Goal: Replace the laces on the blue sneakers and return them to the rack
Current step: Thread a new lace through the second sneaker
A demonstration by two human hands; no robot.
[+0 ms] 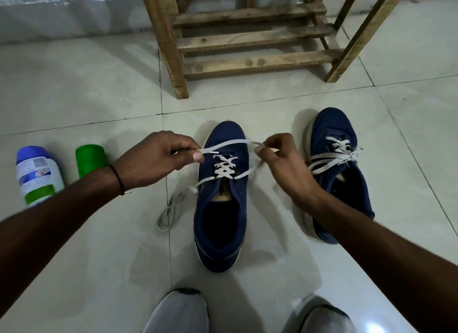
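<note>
a: where are the shoes?
b: one dark blue cloth sneaker [219, 218] sits on the pale tiled floor [99, 97], in front of the slatted wooden rack [247, 62]. the other blue sneaker [352, 184] sits just to its right, laces tied.
a: what do the hands do?
b: the left hand [153, 159] pinches the flat white lace [230, 142] above the first shoe. the right hand [282, 164] pinches it too. the lace stretches between them.
a: anything else?
b: a loose grey lace [177, 197] lies beside that shoe, on its left.

A blue fabric sneaker [220, 223] lies between left hand [153, 159] and right hand [282, 166], its twin [332, 127] farther right, a white plastic bottle [39, 176] and green plastic container [90, 160] farther left, a wooden slatted rack [255, 62] beyond.
</note>
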